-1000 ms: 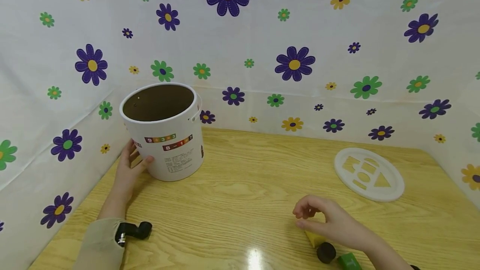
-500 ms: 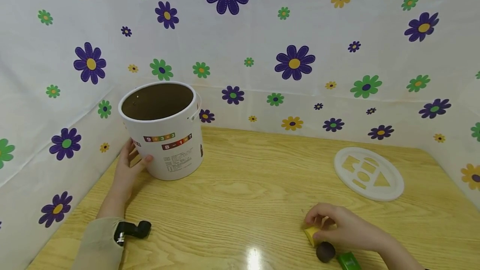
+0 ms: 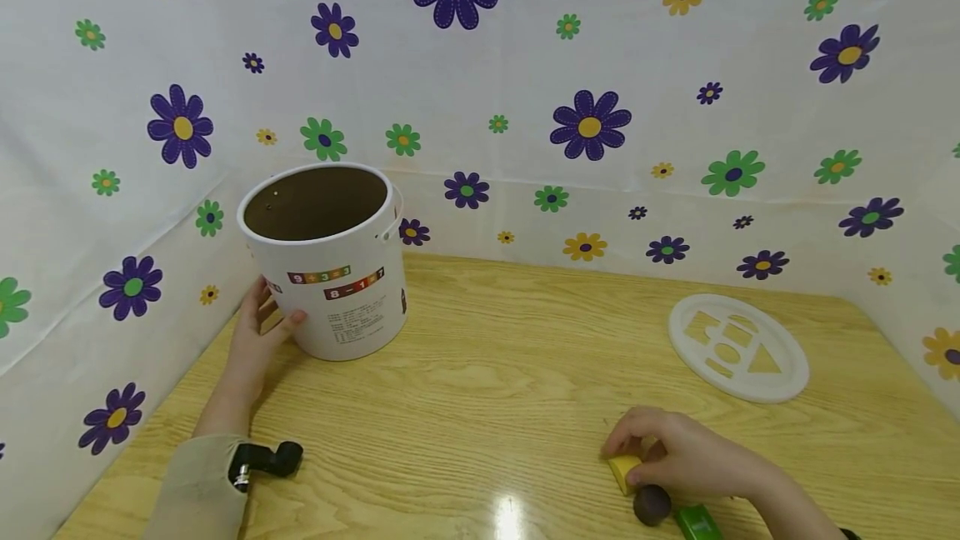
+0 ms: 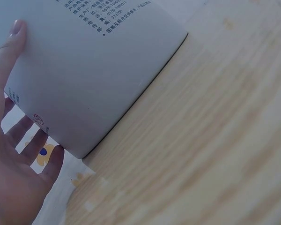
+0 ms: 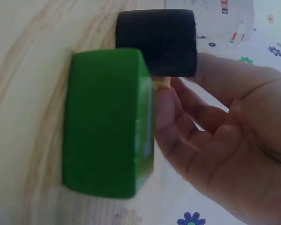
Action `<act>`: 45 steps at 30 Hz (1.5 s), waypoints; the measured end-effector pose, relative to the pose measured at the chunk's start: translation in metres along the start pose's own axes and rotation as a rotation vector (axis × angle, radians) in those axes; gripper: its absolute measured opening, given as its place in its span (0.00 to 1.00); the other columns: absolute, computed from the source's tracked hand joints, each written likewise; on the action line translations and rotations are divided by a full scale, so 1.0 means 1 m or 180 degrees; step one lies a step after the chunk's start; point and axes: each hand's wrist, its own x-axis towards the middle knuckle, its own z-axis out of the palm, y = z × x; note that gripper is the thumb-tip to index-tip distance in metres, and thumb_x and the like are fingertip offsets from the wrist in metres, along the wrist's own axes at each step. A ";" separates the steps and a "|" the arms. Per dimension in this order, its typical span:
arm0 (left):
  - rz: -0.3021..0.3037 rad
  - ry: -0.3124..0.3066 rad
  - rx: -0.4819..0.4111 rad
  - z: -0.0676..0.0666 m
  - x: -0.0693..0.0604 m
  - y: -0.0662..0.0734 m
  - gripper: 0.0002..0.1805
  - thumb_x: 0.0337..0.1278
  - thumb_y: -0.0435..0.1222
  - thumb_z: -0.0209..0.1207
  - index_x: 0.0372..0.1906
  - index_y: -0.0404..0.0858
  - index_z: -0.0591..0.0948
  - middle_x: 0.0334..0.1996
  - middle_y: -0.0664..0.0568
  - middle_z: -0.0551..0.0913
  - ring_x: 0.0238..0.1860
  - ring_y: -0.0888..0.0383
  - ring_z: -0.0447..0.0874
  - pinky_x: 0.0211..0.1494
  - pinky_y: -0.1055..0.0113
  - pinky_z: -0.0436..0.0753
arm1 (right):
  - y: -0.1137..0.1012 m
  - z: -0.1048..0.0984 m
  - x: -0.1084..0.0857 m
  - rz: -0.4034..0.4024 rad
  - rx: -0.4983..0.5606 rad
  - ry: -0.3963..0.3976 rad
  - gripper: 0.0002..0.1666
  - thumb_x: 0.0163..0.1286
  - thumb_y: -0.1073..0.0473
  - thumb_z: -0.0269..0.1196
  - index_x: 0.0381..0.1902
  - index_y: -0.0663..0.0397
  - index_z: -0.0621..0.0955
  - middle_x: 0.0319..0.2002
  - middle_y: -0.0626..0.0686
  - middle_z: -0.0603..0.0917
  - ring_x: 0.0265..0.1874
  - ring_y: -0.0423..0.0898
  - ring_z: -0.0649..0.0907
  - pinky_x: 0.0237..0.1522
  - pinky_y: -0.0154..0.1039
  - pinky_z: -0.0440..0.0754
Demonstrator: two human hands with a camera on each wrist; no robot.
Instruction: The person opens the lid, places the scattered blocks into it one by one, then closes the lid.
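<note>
A white bucket [image 3: 345, 298] with printed number strips stands at the back left. My left hand [image 3: 258, 336] rests against its lower left side, thumb on the front and the other fingers spread along the side. At the front right, my right hand [image 3: 675, 448] pinches a yellow block [image 3: 622, 472] between thumb and fingers, low at the table. Just beside it is a dark round block [image 3: 652, 505], with a green block [image 3: 697, 522] to its right. In the right wrist view the green block [image 5: 105, 122] and the black cylinder [image 5: 157, 42] hide most of the yellow one.
A white round lid [image 3: 738, 348] with shaped cut-outs lies on the wooden table [image 3: 480, 357], behind the right hand. White cloth [image 3: 495, 73] with printed flowers walls in the table at the back and sides. A black mount [image 3: 266, 461] sits on the left wrist.
My right hand has moved down and slightly right onto the yellow block, and its fingers have closed on it. The left hand and the bucket stay in place.
</note>
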 end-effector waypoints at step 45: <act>-0.0012 0.0003 -0.0030 -0.001 0.000 0.000 0.45 0.64 0.44 0.58 0.76 0.56 0.43 0.76 0.49 0.43 0.73 0.43 0.45 0.70 0.42 0.57 | -0.014 0.004 0.018 -0.0302 0.0592 0.0177 0.14 0.69 0.63 0.59 0.52 0.57 0.78 0.45 0.55 0.80 0.45 0.46 0.78 0.44 0.38 0.82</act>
